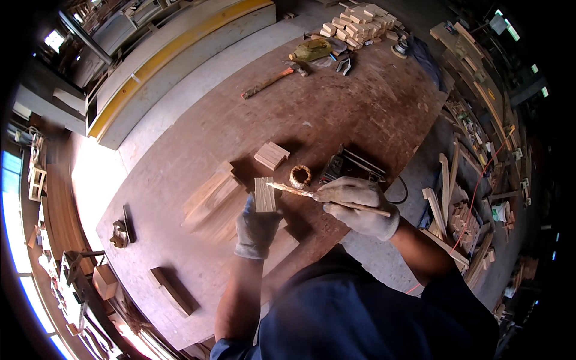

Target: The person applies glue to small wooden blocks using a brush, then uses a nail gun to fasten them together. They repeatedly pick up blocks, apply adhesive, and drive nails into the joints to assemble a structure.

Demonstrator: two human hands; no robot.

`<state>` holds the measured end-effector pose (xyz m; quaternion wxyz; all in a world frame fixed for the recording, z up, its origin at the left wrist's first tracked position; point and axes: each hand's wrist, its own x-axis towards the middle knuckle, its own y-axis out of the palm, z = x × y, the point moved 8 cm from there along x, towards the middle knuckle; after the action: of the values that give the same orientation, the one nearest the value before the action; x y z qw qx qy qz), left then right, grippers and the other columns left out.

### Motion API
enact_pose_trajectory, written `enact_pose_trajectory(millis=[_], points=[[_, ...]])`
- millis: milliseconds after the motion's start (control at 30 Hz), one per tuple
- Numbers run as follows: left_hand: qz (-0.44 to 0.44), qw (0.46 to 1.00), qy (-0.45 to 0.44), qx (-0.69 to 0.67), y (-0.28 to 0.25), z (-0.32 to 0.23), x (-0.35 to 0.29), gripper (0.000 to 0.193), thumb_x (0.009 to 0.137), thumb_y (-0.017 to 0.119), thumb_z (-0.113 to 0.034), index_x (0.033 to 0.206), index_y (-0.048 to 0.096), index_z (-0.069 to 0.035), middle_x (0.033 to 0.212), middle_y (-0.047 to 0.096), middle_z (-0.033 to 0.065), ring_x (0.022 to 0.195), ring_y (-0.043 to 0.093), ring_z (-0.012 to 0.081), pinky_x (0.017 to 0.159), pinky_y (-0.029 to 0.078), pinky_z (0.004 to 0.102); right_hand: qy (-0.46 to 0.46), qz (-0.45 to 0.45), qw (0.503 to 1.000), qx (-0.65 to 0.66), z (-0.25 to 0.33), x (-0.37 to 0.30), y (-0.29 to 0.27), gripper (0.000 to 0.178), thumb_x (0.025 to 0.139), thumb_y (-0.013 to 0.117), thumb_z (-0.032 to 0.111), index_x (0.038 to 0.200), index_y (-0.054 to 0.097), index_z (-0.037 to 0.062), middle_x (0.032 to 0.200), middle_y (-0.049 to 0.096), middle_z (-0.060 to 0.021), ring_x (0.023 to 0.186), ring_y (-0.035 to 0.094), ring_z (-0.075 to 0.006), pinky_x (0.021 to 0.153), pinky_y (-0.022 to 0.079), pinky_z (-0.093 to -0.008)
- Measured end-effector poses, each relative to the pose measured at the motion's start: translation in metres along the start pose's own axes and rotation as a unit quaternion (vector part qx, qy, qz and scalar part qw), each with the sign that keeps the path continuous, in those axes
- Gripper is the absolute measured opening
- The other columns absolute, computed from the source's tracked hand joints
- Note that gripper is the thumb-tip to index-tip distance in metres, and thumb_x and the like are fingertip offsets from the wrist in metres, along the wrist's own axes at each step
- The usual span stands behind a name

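Note:
My left hand (258, 230), in a grey work glove, is closed round a small wooden block (264, 195) with its grained face turned up. In my right hand (359, 206), gloved in off-white, a thin wooden stick (293, 190) is gripped. The stick's crusted, pale-coated tip touches or hovers over the block's upper right edge; I cannot tell which. Just beyond the stick stands a small round pot (300, 176) with a brown-smeared rim. A grooved stack of wood pieces (272, 156) lies to the pot's left. Longer boards (211, 201) rest left of my left hand.
A dark power tool (353, 165) lies beyond my right hand. On the far worktable (360, 102) are a hammer (270, 84), pliers (344, 65) and piled wood blocks (363, 25). A lone wood strip (171, 292) lies at near left. Offcuts (465, 225) fill the floor at right.

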<state>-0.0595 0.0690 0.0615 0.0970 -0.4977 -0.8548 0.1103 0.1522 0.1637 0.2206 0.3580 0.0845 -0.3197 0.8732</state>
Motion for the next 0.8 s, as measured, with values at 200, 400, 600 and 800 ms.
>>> enact_pose_trajectory(millis=[200,400,600,800], points=[[-0.004,0.888,-0.203,-0.413,0.014,0.05,-0.006,0.039,0.087,0.078,-0.018,0.125,0.073,-0.016,0.107,0.08,0.01,0.094,0.078,0.0301,0.079,0.063,0.0403,-0.016,0.083,0.996,0.033,0.015,-0.011,0.014,0.022,0.083,0.076,-0.007,0.104,0.077,-0.0012,0.107,0.079,-0.0141,0.098,0.077,-0.0274,0.085,0.064,-0.0366],[-0.021,0.972,-0.102,-0.211,0.008,0.047,-0.004,0.039,0.086,0.077,-0.015,0.126,0.073,-0.014,0.102,0.081,0.0102,0.091,0.078,0.0311,0.077,0.064,0.0416,0.003,-0.009,1.0,0.008,0.005,-0.008,-0.007,0.015,0.085,0.075,-0.007,0.1,0.075,-0.0032,0.103,0.078,-0.0161,0.096,0.078,-0.0278,0.082,0.064,-0.0378],[0.013,0.805,-0.263,-0.532,0.031,0.049,-0.012,0.035,0.086,0.077,-0.012,0.121,0.073,-0.013,0.099,0.081,0.0109,0.09,0.079,0.0314,0.077,0.063,0.0409,-0.01,-0.004,1.0,-0.012,0.004,0.005,0.005,0.022,0.089,0.075,-0.004,0.111,0.078,-0.0011,0.109,0.078,-0.0146,0.102,0.076,-0.0269,0.087,0.062,-0.036],[0.0,0.749,-0.296,-0.592,0.035,0.053,-0.015,0.034,0.086,0.078,-0.014,0.12,0.073,-0.012,0.1,0.081,0.0114,0.09,0.079,0.0306,0.075,0.063,0.0402,0.019,0.09,0.995,0.043,0.012,-0.013,0.022,0.022,0.087,0.075,-0.005,0.108,0.079,0.0001,0.107,0.079,-0.0128,0.1,0.077,-0.027,0.085,0.064,-0.0361]])
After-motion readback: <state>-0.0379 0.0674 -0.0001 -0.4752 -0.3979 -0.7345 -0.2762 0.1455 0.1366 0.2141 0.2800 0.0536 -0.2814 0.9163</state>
